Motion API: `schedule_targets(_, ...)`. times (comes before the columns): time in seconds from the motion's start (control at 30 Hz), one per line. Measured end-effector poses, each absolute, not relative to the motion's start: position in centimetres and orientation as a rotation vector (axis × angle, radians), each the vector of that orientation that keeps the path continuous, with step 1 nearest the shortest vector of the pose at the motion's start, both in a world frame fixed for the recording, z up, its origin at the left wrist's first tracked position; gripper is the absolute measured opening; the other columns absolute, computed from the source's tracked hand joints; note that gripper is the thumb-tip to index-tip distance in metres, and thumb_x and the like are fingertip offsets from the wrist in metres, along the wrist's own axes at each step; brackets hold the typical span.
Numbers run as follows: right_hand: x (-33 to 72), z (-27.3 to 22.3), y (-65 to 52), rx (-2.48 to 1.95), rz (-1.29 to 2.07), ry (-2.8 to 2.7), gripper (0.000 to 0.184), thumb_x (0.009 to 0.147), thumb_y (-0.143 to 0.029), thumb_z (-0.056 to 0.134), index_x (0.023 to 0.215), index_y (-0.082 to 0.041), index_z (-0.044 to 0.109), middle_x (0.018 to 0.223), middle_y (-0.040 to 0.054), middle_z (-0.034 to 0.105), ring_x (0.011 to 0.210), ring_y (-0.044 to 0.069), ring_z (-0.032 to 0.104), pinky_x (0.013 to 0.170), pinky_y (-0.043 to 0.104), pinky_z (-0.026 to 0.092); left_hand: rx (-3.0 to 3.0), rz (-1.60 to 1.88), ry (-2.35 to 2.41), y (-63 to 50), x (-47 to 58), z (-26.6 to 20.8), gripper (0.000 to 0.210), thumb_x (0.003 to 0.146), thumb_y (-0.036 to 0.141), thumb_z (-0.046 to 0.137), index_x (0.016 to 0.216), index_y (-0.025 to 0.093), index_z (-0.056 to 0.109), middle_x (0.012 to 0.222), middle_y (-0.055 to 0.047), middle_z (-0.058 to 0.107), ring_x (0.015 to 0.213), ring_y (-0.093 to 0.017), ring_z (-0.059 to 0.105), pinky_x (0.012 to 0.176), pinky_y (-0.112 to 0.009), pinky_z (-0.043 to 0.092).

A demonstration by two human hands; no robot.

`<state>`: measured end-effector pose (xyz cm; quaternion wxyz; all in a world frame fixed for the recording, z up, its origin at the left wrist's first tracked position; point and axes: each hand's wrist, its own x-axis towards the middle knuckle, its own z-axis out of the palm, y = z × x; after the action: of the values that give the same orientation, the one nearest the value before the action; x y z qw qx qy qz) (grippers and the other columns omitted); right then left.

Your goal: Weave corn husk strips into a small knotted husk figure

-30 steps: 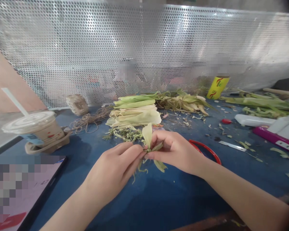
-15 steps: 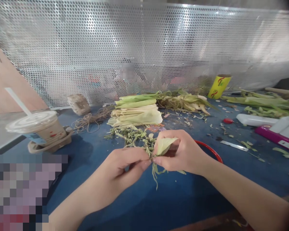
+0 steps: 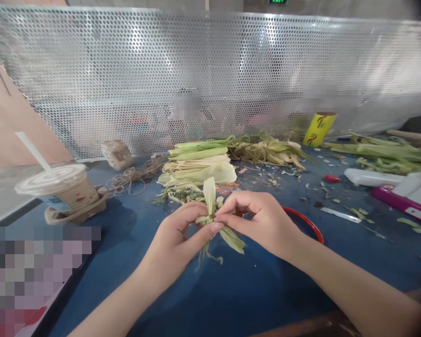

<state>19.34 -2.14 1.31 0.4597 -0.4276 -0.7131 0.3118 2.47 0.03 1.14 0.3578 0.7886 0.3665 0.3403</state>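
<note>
Between my two hands is a small knotted piece of corn husk (image 3: 209, 194), one strip pointing up and another hanging down to the right, with thin frayed ends below. My left hand (image 3: 184, 234) pinches it at the knot between thumb and fingers. My right hand (image 3: 257, 220) is closed on the right side of the same knot, fingertips together. Just behind them lies a braided strand of husk (image 3: 170, 194), partly hidden by my hands. Farther back is a stack of flat corn husks (image 3: 199, 171).
A lidded drink cup (image 3: 70, 187) stands at left in a carton holder, near twine (image 3: 136, 178). Loose husks (image 3: 270, 152) lie behind. To the right are a red ring (image 3: 307, 222), a blade (image 3: 340, 214), a glue gun (image 3: 372, 178) and a yellow tube (image 3: 319, 128).
The husk piece has turned: one strip now stands upright and another points down right. My right hand's fingers have shifted from around the strip to a pinch at the knot.
</note>
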Motion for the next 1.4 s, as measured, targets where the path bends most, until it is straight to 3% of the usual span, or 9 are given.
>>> schedule_targets(0.13, 19.8, 1.1, -2.3, -1.040, 0.408, -1.887, 0.011, 0.077, -0.024, 0.059, 0.070, -0.017, 0.054, 0.059, -0.0041, 0.053, 0.051, 0.005, 0.046, 0.049, 0.016, 0.035, 2.035, 0.814, 0.980, -0.3, 2.2, 1.3, 0.019, 0.080, 0.034, 0.051, 0.076, 0.016, 0.056, 0.071, -0.001, 0.054, 0.069, -0.014, 0.047, 0.064, -0.025, 0.039)
schedule_targets(0.23, 19.9, 1.0, -2.4, -1.017, 0.358, -1.933, 0.019, 0.079, -0.027, 0.057, 0.067, -0.017, 0.047, 0.057, -0.0059, 0.049, 0.049, 0.004, 0.042, 0.047, 0.016, 0.031, 1.978, 0.819, 0.901, -0.5, 1.9, 1.4, 0.017, 0.079, 0.032, 0.053, 0.073, 0.016, 0.055, 0.070, 0.000, 0.053, 0.069, -0.014, 0.048, 0.065, -0.025, 0.039)
schedule_targets(0.47, 19.9, 1.6, -2.7, -0.928, 0.527, -2.159, 0.012, 0.086, -0.022, 0.047, 0.074, -0.019, 0.045, 0.060, -0.0067, 0.048, 0.051, 0.004, 0.038, 0.049, 0.016, 0.029, 1.843, 0.824, 0.833, -0.4, 2.3, 1.4, 0.027, 0.077, 0.034, 0.054, 0.058, 0.015, 0.054, 0.053, 0.003, 0.045, 0.052, -0.009, 0.039, 0.048, -0.020, 0.031)
schedule_targets(0.8, 20.5, 2.2, -2.9, -0.765, 0.517, -2.180, 0.013, 0.087, -0.022, 0.045, 0.075, -0.020, 0.050, 0.065, -0.0025, 0.053, 0.056, 0.007, 0.043, 0.053, 0.019, 0.032, 1.805, 0.821, 0.707, -1.1, 2.1, 1.6, 0.026, 0.080, 0.029, 0.052, 0.059, 0.015, 0.059, 0.055, 0.001, 0.053, 0.051, -0.010, 0.046, 0.048, -0.021, 0.036)
schedule_targets(1.03, 20.7, 2.4, -2.6, -0.799, 0.583, -2.110, 0.014, 0.085, -0.023, 0.048, 0.072, -0.018, 0.049, 0.064, -0.0028, 0.052, 0.056, 0.007, 0.044, 0.054, 0.018, 0.034, 1.589, 0.801, 0.615, -0.9, 1.8, 0.9, 0.033, 0.081, 0.037, 0.052, 0.056, 0.016, 0.057, 0.051, 0.002, 0.051, 0.050, -0.010, 0.046, 0.050, -0.021, 0.037)
schedule_targets(1.23, 20.3, 2.0, -1.9, -0.968, 1.040, -1.931, 0.030, 0.088, -0.039, 0.038, 0.079, -0.016, 0.055, 0.071, 0.0013, 0.056, 0.062, 0.010, 0.049, 0.056, 0.022, 0.038, 1.558, 0.785, 0.653, -0.4, 1.9, 0.9, 0.019, 0.074, 0.033, 0.062, 0.068, 0.015, 0.062, 0.059, 0.002, 0.053, 0.055, -0.009, 0.045, 0.051, -0.019, 0.036)
schedule_targets(1.4, 20.0, 1.9, -1.6, -0.992, 1.047, -1.827, 0.024, 0.077, -0.039, 0.057, 0.075, -0.015, 0.059, 0.071, -0.0002, 0.051, 0.060, 0.009, 0.045, 0.055, 0.022, 0.038, 1.539, 0.695, 0.660, -0.6, 2.5, 1.2, 0.006, 0.069, 0.021, 0.066, 0.074, 0.018, 0.066, 0.066, 0.002, 0.056, 0.060, -0.009, 0.048, 0.058, -0.019, 0.041)
